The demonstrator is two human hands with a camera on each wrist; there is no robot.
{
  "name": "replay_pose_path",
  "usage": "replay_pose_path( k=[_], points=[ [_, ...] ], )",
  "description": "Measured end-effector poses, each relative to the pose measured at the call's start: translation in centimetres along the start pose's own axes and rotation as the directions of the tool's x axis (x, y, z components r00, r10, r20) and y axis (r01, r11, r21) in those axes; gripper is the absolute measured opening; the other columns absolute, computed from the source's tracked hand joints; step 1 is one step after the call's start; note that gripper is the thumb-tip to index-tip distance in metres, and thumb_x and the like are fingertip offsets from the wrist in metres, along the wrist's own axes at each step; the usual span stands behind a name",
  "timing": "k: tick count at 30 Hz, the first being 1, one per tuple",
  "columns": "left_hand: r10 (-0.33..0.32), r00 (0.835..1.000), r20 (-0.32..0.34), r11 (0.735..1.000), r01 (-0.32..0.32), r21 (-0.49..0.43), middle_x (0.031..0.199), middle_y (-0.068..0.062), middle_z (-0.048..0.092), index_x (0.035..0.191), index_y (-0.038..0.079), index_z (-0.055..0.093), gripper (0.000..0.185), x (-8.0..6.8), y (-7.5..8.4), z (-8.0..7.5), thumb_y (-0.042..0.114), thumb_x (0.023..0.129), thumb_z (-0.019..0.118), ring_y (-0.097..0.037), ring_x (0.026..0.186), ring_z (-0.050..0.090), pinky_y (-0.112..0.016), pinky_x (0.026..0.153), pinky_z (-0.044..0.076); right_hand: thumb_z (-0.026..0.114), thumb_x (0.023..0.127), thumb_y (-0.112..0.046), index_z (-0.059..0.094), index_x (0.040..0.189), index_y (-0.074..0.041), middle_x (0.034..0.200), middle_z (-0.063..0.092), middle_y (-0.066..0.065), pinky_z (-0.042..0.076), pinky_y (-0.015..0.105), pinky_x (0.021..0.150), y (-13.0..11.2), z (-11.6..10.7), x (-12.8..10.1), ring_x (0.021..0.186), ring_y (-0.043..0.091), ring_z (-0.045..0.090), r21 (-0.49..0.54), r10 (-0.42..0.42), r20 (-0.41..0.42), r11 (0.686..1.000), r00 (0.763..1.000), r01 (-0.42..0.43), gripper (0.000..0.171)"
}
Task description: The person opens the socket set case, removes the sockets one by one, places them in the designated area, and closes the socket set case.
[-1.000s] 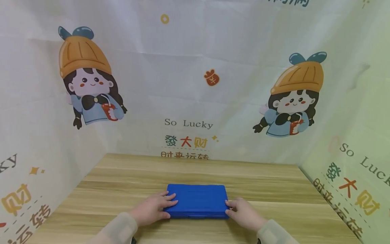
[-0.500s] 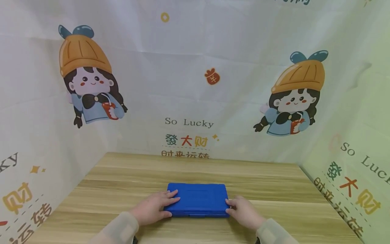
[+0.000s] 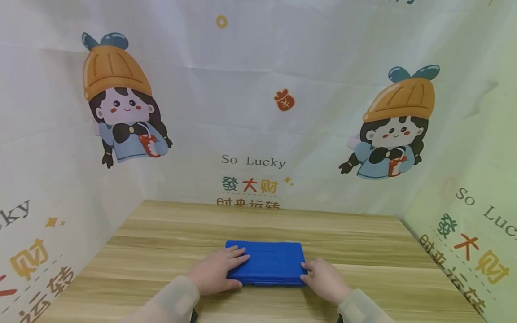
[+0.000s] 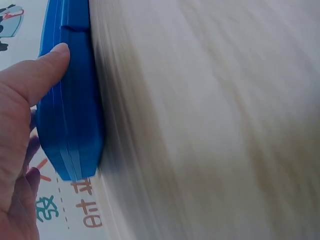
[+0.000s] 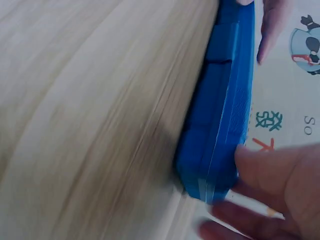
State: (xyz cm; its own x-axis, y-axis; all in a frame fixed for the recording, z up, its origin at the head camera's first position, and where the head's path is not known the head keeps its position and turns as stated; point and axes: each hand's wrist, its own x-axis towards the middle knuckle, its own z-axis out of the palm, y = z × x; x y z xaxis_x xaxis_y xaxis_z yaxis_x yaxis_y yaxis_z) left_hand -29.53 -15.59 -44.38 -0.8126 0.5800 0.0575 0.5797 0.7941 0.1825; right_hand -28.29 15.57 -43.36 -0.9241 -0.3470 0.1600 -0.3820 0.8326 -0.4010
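A flat blue plastic case lies closed on the wooden table, its latch side facing me. My left hand rests over its left end, fingers stretched across the lid and thumb at the front edge. In the left wrist view, the left thumb presses near the lid seam of the case. At the other end, my right hand holds the right edge between thumb and fingers. The right wrist view shows the right thumb against the case's corner, the fingers curled beside its end.
The wood-grain table surrounds the case. A pale printed cloth with cartoon figures and lettering hangs behind and along both sides of the table.
My left hand has slid rightward, farther over the lid. The case appears slightly farther right in the head view, as does the backdrop. My right hand stays at the right edge.
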Motion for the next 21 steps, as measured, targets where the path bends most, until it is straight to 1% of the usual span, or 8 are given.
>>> replay_pose_path(
  k=[3, 5, 7, 8, 10, 14, 17, 21],
  points=[
    [0.0, 1.0, 0.013, 1.0, 0.0, 0.007, 0.155, -0.002, 0.033, 0.149, 0.023, 0.04, 0.073, 0.7, 0.3, 0.2, 0.053, 0.087, 0.064, -0.029, 0.143, 0.025, -0.05, 0.111, 0.025, 0.071, 0.087, -0.017, 0.072, 0.107, -0.003, 0.106, 0.066, 0.014, 0.05, 0.046, 0.084, -1.0, 0.1, -0.3, 0.099, 0.03, 0.063, -0.015, 0.001, -0.107, 1.0, 0.994, -0.002, 0.025],
    [-0.014, 1.0, 0.021, 1.0, 0.014, 0.002, 0.156, -0.002, 0.03, 0.149, 0.024, 0.038, 0.077, 1.2, 0.5, 0.3, 0.056, 0.085, 0.065, -0.03, 0.144, 0.021, -0.052, 0.111, 0.024, 0.07, 0.087, -0.015, 0.073, 0.099, -0.004, 0.093, 0.066, 0.007, 0.052, 0.037, 0.074, -2.0, 0.5, -0.6, 0.085, 0.021, 0.062, 0.101, 0.011, -0.156, 0.995, 0.988, 0.005, 0.016],
    [-0.035, 0.999, 0.03, 0.999, 0.035, 0.0, 0.157, -0.002, 0.027, 0.15, 0.025, 0.037, 0.082, 1.6, 0.6, 0.5, 0.06, 0.081, 0.066, -0.033, 0.145, 0.018, -0.054, 0.111, 0.023, 0.067, 0.089, -0.015, 0.071, 0.091, -0.003, 0.078, 0.063, 0.001, 0.048, 0.03, 0.061, -3.0, 1.3, -0.9, 0.07, 0.014, 0.057, 0.318, 0.044, -0.127, 0.948, 0.991, -0.001, 0.013],
    [-0.044, 0.998, 0.033, 0.999, 0.044, 0.0, 0.158, -0.004, 0.025, 0.15, 0.026, 0.036, 0.086, 1.7, 0.6, 0.6, 0.062, 0.079, 0.067, -0.035, 0.145, 0.016, -0.055, 0.111, 0.022, 0.066, 0.091, -0.015, 0.069, 0.089, -0.001, 0.073, 0.061, 0.0, 0.045, 0.027, 0.056, -3.5, 1.7, -1.0, 0.064, 0.011, 0.054, 0.449, 0.075, -0.07, 0.893, 0.995, -0.036, 0.014],
    [-0.064, 0.997, 0.041, 0.998, 0.064, 0.0, 0.159, -0.007, 0.022, 0.151, 0.026, 0.035, 0.092, 2.1, 0.6, 0.9, 0.066, 0.075, 0.068, -0.039, 0.144, 0.014, -0.057, 0.111, 0.018, 0.061, 0.094, -0.015, 0.065, 0.091, 0.001, 0.068, 0.059, 0.0, 0.043, 0.023, 0.052, -4.3, 2.7, -1.3, 0.059, 0.01, 0.052, 0.67, 0.143, 0.101, 0.722, 0.985, -0.173, 0.017],
    [-0.097, 0.994, 0.058, 0.995, 0.096, 0.016, 0.159, -0.014, 0.019, 0.152, 0.026, 0.032, 0.099, 2.5, 0.6, 1.4, 0.069, 0.071, 0.069, -0.044, 0.143, 0.011, -0.058, 0.112, 0.013, 0.055, 0.098, -0.018, 0.062, 0.096, 0.0, 0.071, 0.061, 0.002, 0.048, 0.022, 0.052, -5.3, 4.4, -1.6, 0.059, 0.011, 0.058, 0.802, 0.229, 0.401, 0.38, 0.887, -0.461, 0.019],
    [-0.104, 0.993, 0.058, 0.995, 0.103, 0.013, 0.158, -0.014, 0.021, 0.152, 0.026, 0.033, 0.096, 2.7, 0.5, 1.5, 0.067, 0.073, 0.07, -0.044, 0.143, 0.013, -0.058, 0.111, 0.015, 0.053, 0.099, -0.016, 0.062, 0.096, 0.0, 0.074, 0.063, 0.003, 0.051, 0.023, 0.056, -5.5, 5.3, -1.6, 0.063, 0.012, 0.061, 0.81, 0.249, 0.487, 0.228, 0.837, -0.54, 0.019],
    [-0.098, 0.994, 0.051, 0.995, 0.097, 0.027, 0.156, -0.012, 0.027, 0.15, 0.025, 0.037, 0.09, 2.8, 0.7, 1.2, 0.063, 0.075, 0.07, -0.042, 0.142, 0.02, -0.056, 0.11, 0.023, 0.051, 0.101, -0.017, 0.061, 0.098, 0.001, 0.077, 0.065, 0.005, 0.054, 0.026, 0.064, -5.9, 6.0, -1.4, 0.067, 0.013, 0.063, 0.813, 0.265, 0.543, 0.072, 0.797, -0.578, 0.021]
  ],
)
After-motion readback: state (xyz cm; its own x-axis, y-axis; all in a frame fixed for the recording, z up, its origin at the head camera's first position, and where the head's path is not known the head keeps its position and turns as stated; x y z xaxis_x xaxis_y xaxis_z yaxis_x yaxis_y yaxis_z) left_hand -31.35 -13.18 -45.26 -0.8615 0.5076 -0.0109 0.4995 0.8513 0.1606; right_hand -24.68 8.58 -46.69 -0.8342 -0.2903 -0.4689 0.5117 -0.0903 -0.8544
